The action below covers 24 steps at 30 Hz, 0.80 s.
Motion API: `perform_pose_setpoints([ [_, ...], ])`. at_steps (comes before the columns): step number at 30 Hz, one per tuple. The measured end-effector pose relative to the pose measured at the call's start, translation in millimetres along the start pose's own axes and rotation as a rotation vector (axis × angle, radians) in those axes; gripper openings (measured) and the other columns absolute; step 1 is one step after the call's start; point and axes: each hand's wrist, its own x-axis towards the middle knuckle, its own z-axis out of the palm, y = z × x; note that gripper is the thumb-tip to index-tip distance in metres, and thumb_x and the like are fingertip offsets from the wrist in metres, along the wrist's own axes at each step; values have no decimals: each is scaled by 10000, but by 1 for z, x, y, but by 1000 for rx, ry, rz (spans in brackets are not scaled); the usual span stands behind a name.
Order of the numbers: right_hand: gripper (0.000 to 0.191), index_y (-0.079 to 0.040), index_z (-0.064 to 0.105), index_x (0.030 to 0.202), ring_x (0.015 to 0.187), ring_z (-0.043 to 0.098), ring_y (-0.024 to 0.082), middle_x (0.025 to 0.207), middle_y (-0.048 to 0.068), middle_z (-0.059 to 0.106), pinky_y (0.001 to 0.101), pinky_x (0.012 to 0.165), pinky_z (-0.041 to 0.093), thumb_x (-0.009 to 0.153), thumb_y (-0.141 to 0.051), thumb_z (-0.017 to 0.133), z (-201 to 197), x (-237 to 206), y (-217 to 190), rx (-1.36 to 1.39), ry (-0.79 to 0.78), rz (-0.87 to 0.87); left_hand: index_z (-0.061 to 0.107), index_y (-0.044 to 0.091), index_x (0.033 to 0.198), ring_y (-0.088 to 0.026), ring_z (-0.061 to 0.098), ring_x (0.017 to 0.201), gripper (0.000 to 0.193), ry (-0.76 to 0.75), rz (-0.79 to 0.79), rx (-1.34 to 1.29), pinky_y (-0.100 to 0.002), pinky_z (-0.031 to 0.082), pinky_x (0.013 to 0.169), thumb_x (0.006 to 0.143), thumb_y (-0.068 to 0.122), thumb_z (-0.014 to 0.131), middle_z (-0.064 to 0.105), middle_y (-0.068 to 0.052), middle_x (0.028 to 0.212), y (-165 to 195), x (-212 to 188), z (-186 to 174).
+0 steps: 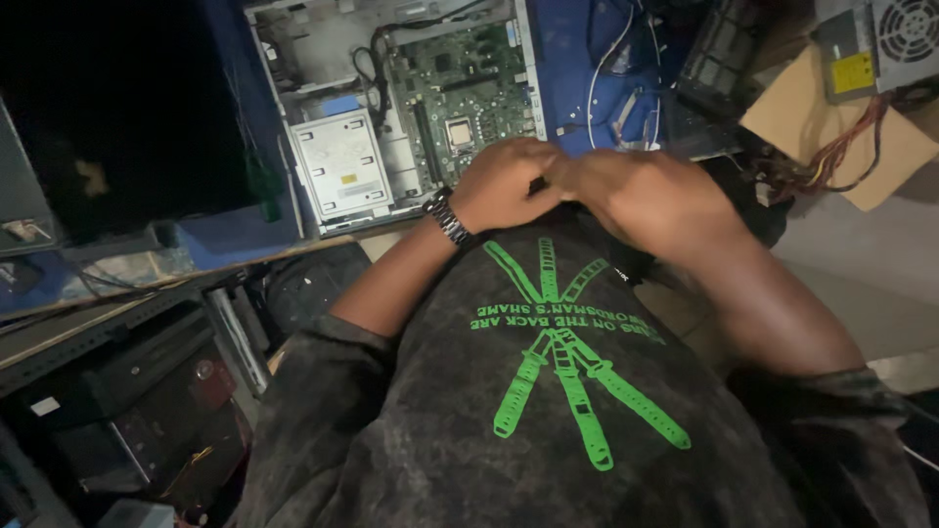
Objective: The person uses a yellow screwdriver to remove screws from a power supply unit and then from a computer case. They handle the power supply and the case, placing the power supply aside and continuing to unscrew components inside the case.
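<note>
My left hand [504, 181] and my right hand [646, 200] meet in front of my chest, with the fingers curled and touching. A small dark gap shows between them; I cannot tell whether anything is in it. On my left wrist is a metal-band watch [450, 220]. Just beyond the hands an open desktop computer case [293, 59] lies flat. Inside it are a green motherboard [469, 88] with its square processor socket [460, 132] and a silver drive [342, 166]. My dark shirt with a green print fills the lower part of the view.
The case rests on a blue bench top [572, 88] strewn with white cables [606, 68]. At the far right are a grey power supply [880, 44], cardboard [831, 127] and coloured wires [841, 147]. Dark computer boxes [127, 391] sit on a shelf at the lower left.
</note>
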Motion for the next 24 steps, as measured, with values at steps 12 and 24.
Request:
perform_pose_setpoints([
  [12,435,-124,728,1004,606,678,255,830,85,702,391,525,536,1004,-544,611,-14,1,6,-50,-18,-49,731,133,1119,-353,701,1004,261,55,61,26,-471,543,864,918,284,662,744,-103,1082,7,3,0],
  [24,283,-149,712,1164,826,697,255,988,49,701,390,684,554,983,-346,621,-24,9,20,129,-57,-103,688,33,1059,-378,679,966,307,110,-54,47,-461,555,842,948,319,700,706,-173,1027,11,9,-4],
])
